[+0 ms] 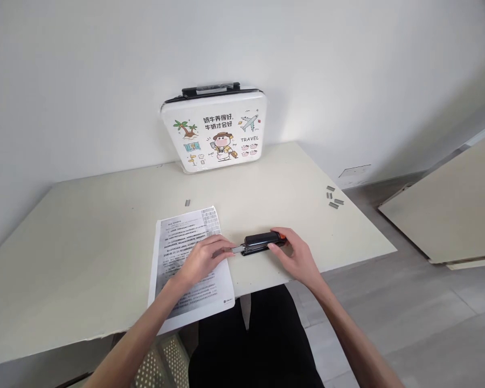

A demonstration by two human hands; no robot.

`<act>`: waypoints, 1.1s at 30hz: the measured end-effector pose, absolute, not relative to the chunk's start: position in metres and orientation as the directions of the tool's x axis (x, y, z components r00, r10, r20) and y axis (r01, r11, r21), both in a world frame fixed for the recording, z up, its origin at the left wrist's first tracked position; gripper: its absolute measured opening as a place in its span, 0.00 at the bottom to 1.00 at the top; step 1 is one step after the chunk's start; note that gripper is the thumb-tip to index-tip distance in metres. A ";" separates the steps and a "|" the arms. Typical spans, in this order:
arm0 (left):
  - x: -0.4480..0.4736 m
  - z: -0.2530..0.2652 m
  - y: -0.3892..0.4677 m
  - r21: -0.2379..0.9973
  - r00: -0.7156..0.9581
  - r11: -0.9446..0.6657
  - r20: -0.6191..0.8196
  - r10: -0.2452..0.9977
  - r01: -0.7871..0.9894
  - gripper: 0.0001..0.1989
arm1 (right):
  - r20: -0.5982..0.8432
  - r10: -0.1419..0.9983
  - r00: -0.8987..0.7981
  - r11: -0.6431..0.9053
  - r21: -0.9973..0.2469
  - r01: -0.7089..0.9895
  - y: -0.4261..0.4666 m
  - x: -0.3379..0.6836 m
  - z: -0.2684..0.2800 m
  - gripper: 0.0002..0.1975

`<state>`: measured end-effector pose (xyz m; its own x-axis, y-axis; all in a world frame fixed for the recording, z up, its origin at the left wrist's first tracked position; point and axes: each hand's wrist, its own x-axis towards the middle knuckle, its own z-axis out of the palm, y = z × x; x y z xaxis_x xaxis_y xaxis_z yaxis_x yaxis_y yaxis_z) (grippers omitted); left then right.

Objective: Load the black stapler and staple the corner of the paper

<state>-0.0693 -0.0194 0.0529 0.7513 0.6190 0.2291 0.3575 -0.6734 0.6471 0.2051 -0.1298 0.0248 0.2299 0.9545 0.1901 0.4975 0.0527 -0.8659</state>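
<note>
A black stapler [262, 239] with an orange patch at its right end lies near the table's front edge. My right hand [294, 256] grips that end between thumb and fingers. From the stapler's left end juts a silver metal staple tray [238, 249]. The fingertips of my left hand [206, 257] pinch its outer tip, partly hiding it. Beneath my left hand and wrist is a printed paper sheet [173, 229], flat on the table with its lower edge past the front edge. Behind the sheet lies a small grey staple strip [187, 203].
Several more staple strips [333, 204] lie by the right edge of the pale table [84, 231]. A white cartoon-printed case [216, 132] stands upright against the wall at the back. A pale board [448, 215] is at the right, beyond the table.
</note>
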 end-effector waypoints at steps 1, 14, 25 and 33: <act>-0.069 0.053 -0.017 0.647 0.771 -0.685 0.229 0.594 0.336 0.11 | 0.193 0.961 0.200 0.069 -0.863 0.501 -0.130 0.207 0.025 0.22; -0.025 0.054 0.026 0.805 0.898 -0.556 0.071 0.435 0.206 0.17 | 0.128 0.991 0.030 0.100 -0.882 0.460 -0.134 0.218 0.033 0.18; -0.038 0.062 0.012 0.641 0.856 -0.715 0.171 0.487 0.279 0.14 | 0.170 0.984 0.049 0.126 -0.870 0.477 -0.133 0.214 0.032 0.17; -0.138 0.080 -0.074 0.376 0.786 -0.721 -0.032 0.617 0.581 0.43 | 0.146 0.988 0.045 0.107 -0.873 0.475 -0.137 0.213 0.026 0.16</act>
